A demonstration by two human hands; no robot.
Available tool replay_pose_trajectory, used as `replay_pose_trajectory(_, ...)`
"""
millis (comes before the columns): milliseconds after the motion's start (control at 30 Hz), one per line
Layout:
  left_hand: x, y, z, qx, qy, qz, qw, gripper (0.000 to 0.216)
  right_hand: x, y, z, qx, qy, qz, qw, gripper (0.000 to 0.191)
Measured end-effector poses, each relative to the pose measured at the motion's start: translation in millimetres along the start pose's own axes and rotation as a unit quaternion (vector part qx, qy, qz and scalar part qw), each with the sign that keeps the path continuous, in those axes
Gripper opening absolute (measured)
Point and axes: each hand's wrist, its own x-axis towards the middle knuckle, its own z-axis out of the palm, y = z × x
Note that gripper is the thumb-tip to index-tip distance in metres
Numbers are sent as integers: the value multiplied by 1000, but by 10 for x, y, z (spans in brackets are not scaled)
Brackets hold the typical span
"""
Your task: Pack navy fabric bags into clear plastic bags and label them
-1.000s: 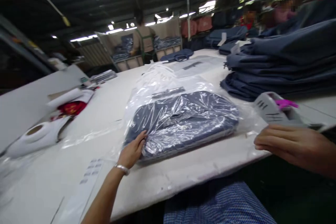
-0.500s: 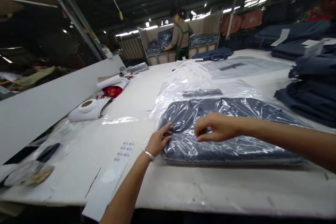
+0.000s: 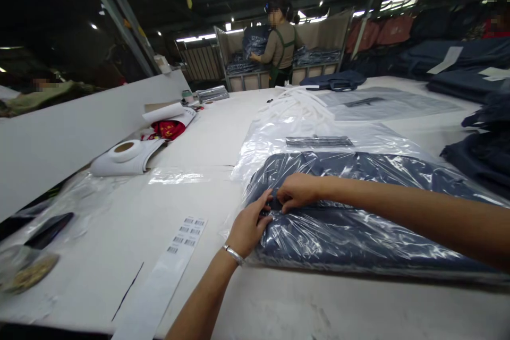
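**Left hand (image 3: 247,227) and right hand (image 3: 299,191) at wrapped bundle (image 3: 358,236)**

The left hand contacts the bundle's left end, thumb and fingers moderately apart. The right hand, fingers curled, meets the plastic just right of the left fingertips; whether it pinches the plastic cannot be determined. The wrapped bundle lies under both hands on the desk (image 3: 205,143), extending rightward. Left of the left hand lies a barcode sheet (image 3: 167,273).

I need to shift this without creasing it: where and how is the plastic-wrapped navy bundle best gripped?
Probably the bundle is best taken under its near long edge, from the near side: it lies flat, and that thick edge is fairly straight.
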Motion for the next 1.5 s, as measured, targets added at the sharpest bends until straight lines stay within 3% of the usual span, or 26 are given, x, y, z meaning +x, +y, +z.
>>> replay_pose_trajectory(200,6,-7,25,-7,-4,-11,1000,71,124,-5,45,-98,9,57,994,38)
replay_pose_trajectory(367,28,-10,24,2,-6,-16,1000,69,65,110,130,-66,40,90,993,42)
replay_pose_trajectory(500,51,-12,-1,7,-10,-12,1000,67,-122,64,228,-42,133,143,980,36)
replay_pose_trajectory(600,62,-11,-10,22,-14,-9,1000,67,-345,-71,285,-22,230,200,952,28)
replay_pose_trajectory(767,95,79,-43,102,-14,-13,995,65,-886,-508,395,128,343,163,916,28)
replay_pose_trajectory(867,150,224,-111,153,-23,-7,988,58,-1254,-885,634,317,321,127,883,23)
replay_pose_trajectory(933,182,359,-149,192,-22,0,981,50,-1487,-1108,887,464,268,136,833,29)
replay_pose_trajectory(967,189,435,-152,212,-14,3,977,45,-1601,-1196,1029,537,244,158,792,35)
replay_pose_trajectory(1033,177,585,-105,249,9,11,968,39,-1834,-1320,1309,672,223,222,670,45)
replay_pose_trajectory(1100,140,700,24,274,20,33,961,40,-2077,-1381,1540,778,238,264,518,51)
replay_pose_trajectory(1167,102,736,206,295,-4,66,953,44,-2306,-1395,1692,841,282,253,387,55)
replay_pose_trajectory(1200,93,720,299,305,-25,79,949,46,-2404,-1390,1736,856,308,236,341,56)
replay_pose_trajectory(1267,103,635,446,327,-63,91,939,49,-2540,-1364,1774,865,352,212,290,52)
replay_pose_trajectory(1400,185,489,509,354,-91,88,927,45,-2541,-1275,1781,857,411,189,247,33)
replay_pose_trajectory(1500,163,622,515,376,-68,96,919,46,-2371,-1200,1824,848,465,177,184,22)
